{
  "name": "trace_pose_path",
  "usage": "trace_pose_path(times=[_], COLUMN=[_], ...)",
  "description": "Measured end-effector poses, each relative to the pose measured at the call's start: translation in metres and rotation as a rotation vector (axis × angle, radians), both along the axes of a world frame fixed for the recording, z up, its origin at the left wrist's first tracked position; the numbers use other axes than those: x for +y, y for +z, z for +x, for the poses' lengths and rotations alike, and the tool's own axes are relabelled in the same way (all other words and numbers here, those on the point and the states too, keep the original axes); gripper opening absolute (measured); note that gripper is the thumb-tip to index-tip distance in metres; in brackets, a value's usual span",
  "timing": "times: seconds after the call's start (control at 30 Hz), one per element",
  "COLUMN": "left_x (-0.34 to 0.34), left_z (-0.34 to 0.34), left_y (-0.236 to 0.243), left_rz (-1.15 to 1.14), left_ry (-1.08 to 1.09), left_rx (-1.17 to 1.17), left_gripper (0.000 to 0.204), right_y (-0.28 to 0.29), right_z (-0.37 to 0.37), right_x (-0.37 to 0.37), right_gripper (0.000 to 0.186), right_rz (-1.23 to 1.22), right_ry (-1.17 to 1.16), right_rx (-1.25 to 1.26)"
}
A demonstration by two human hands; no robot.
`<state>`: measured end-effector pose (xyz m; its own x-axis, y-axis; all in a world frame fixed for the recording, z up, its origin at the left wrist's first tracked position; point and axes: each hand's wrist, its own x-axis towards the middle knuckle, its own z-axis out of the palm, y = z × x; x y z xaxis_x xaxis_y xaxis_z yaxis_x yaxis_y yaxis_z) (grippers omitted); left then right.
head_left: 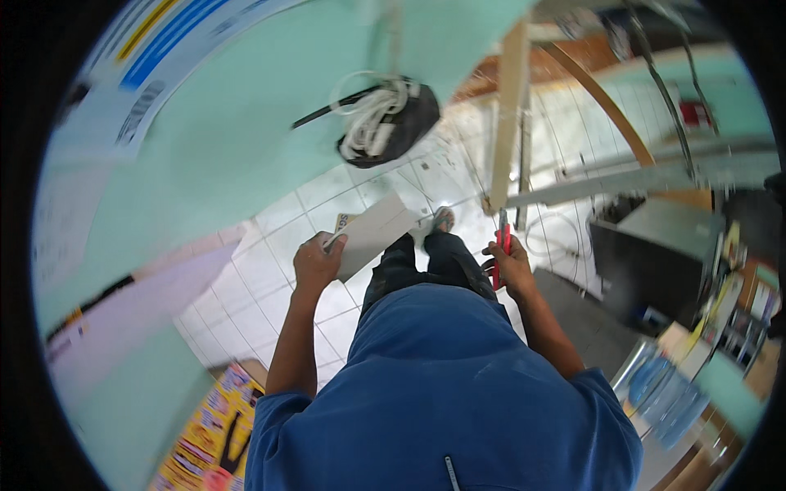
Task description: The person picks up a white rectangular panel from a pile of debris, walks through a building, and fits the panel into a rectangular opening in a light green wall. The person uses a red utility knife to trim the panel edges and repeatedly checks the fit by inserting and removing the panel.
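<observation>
My left hand [318, 260] is closed on the near edge of a pale grey flat board [375, 232], which reaches forward and to the right, tilted above the tiled floor. A small piece with yellow on it [344, 219] shows partly behind the board. In my right hand [512, 263] is a slim red utility knife [501, 255], its grey tip pointing forward. The fingers wrap round its handle. The two hands are apart, one on each side of my legs, and the knife does not touch the board.
Ahead, a black bag with a bundled white cable [372, 123] is by the pale green wall [246, 123]. A wooden post [509, 114] and a metal bar [606, 184] stand close beyond the knife. At right are a dark metal case [647, 254] and a blue water jug [663, 389].
</observation>
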<state>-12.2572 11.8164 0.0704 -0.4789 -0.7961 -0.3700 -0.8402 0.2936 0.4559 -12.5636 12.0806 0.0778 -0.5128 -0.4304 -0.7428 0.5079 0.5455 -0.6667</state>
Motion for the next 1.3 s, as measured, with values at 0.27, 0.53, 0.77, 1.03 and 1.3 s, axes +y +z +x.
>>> trace_pose_path(times=[0.27,0.53,0.77,1.03,1.3], left_x=[0.004,0.036,0.096,0.126,0.152], left_z=[-0.059,-0.054,-0.01,-0.007,-0.008], left_y=[-0.005,-0.026,-0.03,-0.084,-0.159], left_rz=[0.098,0.184,0.303,0.39,0.339], left_ry=[-0.301,-0.387,-0.287,-0.659,-1.056], left_rx=[-0.186,-0.214,-0.18,-0.488,-0.709], left_gripper=[0.058,0.067,0.068,0.076,0.079], right_y=[-0.045,-0.092,-0.116,-0.128,-0.135], right_z=[0.057,0.113,0.177,0.301,0.408], right_x=[0.12,0.26,0.35,0.359,0.336], right_gripper=[0.038,0.033,0.033,0.036,0.036], right_rz=[0.093,0.147,0.208,0.247,0.249], right_ry=[-0.39,-0.77,-0.857,-1.187,-1.31], right_rx=[-0.24,-0.103,-0.208,-0.317,-0.334])
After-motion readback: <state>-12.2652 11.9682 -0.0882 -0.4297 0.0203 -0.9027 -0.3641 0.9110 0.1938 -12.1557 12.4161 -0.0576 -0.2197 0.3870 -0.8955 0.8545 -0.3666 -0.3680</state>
